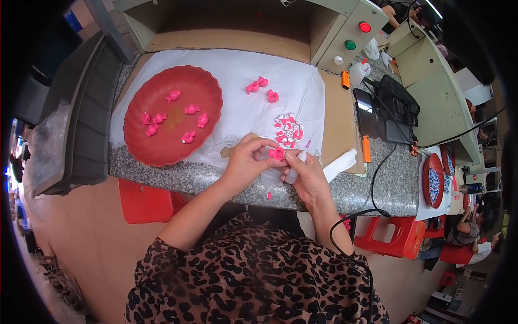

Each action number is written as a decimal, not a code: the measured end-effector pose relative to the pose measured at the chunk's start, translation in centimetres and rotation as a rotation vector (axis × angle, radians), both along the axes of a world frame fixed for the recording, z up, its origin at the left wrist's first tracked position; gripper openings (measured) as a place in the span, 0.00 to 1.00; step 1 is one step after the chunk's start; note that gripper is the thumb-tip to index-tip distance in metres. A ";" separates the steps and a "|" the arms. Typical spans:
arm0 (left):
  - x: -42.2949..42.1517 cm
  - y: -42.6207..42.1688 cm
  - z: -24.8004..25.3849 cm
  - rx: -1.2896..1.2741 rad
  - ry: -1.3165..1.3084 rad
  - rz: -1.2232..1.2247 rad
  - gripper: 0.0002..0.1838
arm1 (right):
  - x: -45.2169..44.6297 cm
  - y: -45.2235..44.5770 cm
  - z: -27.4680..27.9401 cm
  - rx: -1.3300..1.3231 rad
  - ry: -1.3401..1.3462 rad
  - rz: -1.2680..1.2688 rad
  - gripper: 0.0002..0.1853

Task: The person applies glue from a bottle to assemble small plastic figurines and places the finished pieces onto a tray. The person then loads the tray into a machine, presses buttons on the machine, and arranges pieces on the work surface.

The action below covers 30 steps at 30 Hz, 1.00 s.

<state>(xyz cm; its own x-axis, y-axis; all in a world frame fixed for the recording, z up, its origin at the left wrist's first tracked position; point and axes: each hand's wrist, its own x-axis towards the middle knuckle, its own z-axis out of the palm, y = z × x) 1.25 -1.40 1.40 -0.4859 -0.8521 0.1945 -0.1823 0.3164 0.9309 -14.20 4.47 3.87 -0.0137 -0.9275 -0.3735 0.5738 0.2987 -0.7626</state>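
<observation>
— Grey speckled counter (162,181) below us, and it's busy! What's crowding it?

— Up by the left edge, a big red scalloped dish (183,81) with pink figures (191,109) scattered inside. Beside it lies a white sheet (237,108), and look, three more pink pieces (272,96) sit towards its far side, two of them close together.

— And right in front of the hands?

— A pile of small pink-and-white bits (289,131), just beyond the fingers! A crumpled white wrap (341,164) lies to the right, and one tiny pink bit (269,195) sits close to the front edge. Further right, there's a black bag (396,100) and a trailing black cable (374,186).

— Now the pink part (277,154) itself, what do you see?

— Bright pink, small and chunky, a squarish hollow showing in it! It's up in the hands, near the counter's front edge.

— And the grip?

— Left hand (245,162) comes in from the left, thumb and fingers pinching the part. Right hand (308,175) meets it opposite, thumb tip against its side, fingers curled round a needle-tipped bottle (292,175), the pink needle (307,144) slanting up towards the pile. Both forearms reach in over the front edge!
</observation>
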 end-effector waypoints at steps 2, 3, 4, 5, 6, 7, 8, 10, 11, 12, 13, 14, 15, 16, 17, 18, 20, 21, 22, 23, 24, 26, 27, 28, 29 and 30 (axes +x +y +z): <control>-0.6 0.5 1.3 0.260 0.214 -0.112 0.19 | -0.2 0.0 0.1 -0.046 0.005 0.017 0.08; -0.7 0.7 1.9 0.523 0.428 -0.221 0.19 | -0.2 0.0 0.2 -0.073 0.063 0.014 0.08; -0.5 0.7 2.5 0.520 0.426 -0.219 0.19 | -0.2 0.0 0.3 -0.100 0.119 0.012 0.08; -0.2 0.6 3.0 0.620 0.395 -0.276 0.18 | -0.2 -0.1 0.2 -0.103 0.115 0.012 0.08; -0.1 0.5 3.2 0.721 0.362 -0.335 0.17 | -0.3 -0.2 0.2 -0.132 0.158 0.015 0.09; -0.1 0.5 2.9 0.722 0.358 -0.336 0.17 | -0.3 -0.2 0.0 -0.160 0.202 0.017 0.09; -0.3 0.5 2.1 0.754 0.387 -0.313 0.16 | -0.2 -0.1 -0.1 -0.158 0.200 0.015 0.09; -0.6 0.4 1.2 0.782 0.414 -0.294 0.16 | 0.1 -0.1 -0.3 -0.104 0.136 0.015 0.10; -0.6 0.4 1.0 0.828 0.463 -0.280 0.15 | 0.2 -0.2 -0.2 -0.106 0.136 0.011 0.10; -0.6 0.5 0.8 0.875 0.513 -0.264 0.14 | 0.4 -0.2 -0.1 -0.066 0.100 -0.004 0.10; -0.6 0.6 1.0 0.877 0.511 -0.265 0.14 | 0.5 -0.2 0.0 -0.026 0.064 -0.017 0.10; -0.7 0.8 1.2 0.863 0.508 -0.257 0.13 | 0.7 -0.2 0.0 -0.026 0.063 -0.018 0.10; -0.7 0.9 1.4 0.850 0.504 -0.249 0.12 | 0.9 -0.1 0.0 -0.026 0.098 -0.041 0.10; -0.7 0.9 1.3 0.851 0.502 -0.249 0.12 | 1.0 -0.1 0.0 -0.027 0.135 -0.064 0.09; -0.7 1.0 1.3 0.879 0.540 -0.283 0.13 | 1.1 -0.1 -0.1 -0.026 0.133 -0.065 0.09; -0.7 0.9 1.2 0.906 0.577 -0.318 0.13 | 1.2 -0.1 -0.1 -0.032 0.121 -0.076 0.10; -0.8 0.9 0.5 0.891 0.567 -0.324 0.14 | 1.3 -0.1 0.0 -0.036 0.108 -0.088 0.10; -0.8 0.9 0.3 0.876 0.559 -0.329 0.14 | 1.4 -0.1 0.1 -0.032 0.107 -0.084 0.10; -0.8 1.0 0.4 0.880 0.559 -0.327 0.14 | 1.5 0.0 0.1 -0.028 0.106 -0.080 0.10; -0.8 1.0 0.6 0.854 0.531 -0.334 0.14 | 1.5 0.0 0.0 -0.026 0.106 -0.079 0.10; -0.8 1.0 0.7 0.828 0.504 -0.341 0.14 | 1.5 0.0 -0.3 -0.023 0.103 -0.075 0.10; -0.8 1.0 0.4 0.837 0.492 -0.333 0.14 | 1.5 -0.1 -0.2 -0.020 0.100 -0.071 0.10; -0.8 1.1 0.3 0.846 0.481 -0.325 0.13 | 1.6 0.0 0.2 -0.008 0.093 -0.067 0.09; -0.8 1.1 0.3 0.848 0.480 -0.326 0.13 | 1.7 -0.1 0.4 0.003 0.085 -0.063 0.09; -0.8 1.1 0.3 0.842 0.477 -0.322 0.13 | 1.7 -0.1 0.3 0.005 0.085 -0.065 0.09; -0.8 1.2 0.3 0.837 0.475 -0.319 0.13 | 1.6 0.0 0.1 0.003 0.092 -0.064 0.10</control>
<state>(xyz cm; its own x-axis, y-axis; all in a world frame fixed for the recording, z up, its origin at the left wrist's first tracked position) 0.48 -0.22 1.74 -0.7424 -0.6472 -0.1729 0.2437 -0.5013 0.8303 -12.59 4.42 3.98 -0.1076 -0.9227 -0.3703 0.5190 0.2655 -0.8125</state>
